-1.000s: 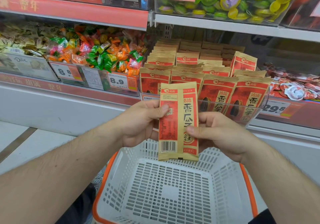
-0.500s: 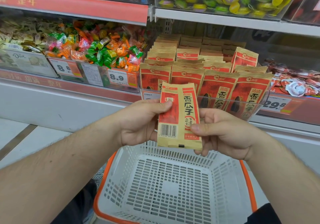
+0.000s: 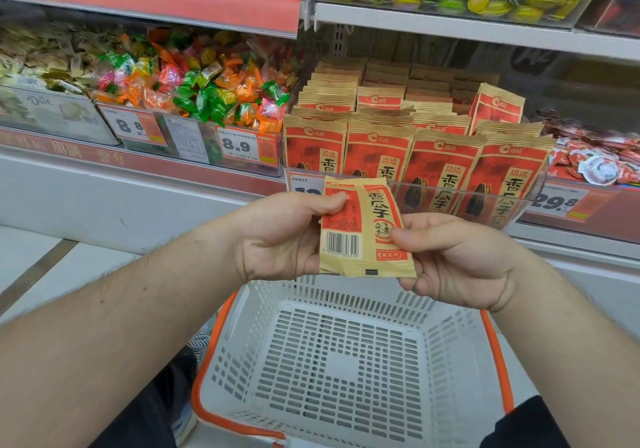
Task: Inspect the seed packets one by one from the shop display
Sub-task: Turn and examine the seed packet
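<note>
Centre frame: your left hand (image 3: 280,236) and right hand (image 3: 453,257) both pinch 1 seed packet (image 3: 363,229), barcode side up, above the white basket (image 3: 346,361).

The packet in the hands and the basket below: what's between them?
Nothing; the head view shows only air between packet and basket.

A seed packet (image 3: 363,229), tan paper with red panels, black characters and a barcode on its lower left, sits at the centre of the frame with its back side facing up, tilted slightly so its top leans left. More seed packets (image 3: 415,156) of the same red-and-tan design stand upright in rows in the clear display bin (image 3: 519,201) just above it, centre right of the frame.
</note>
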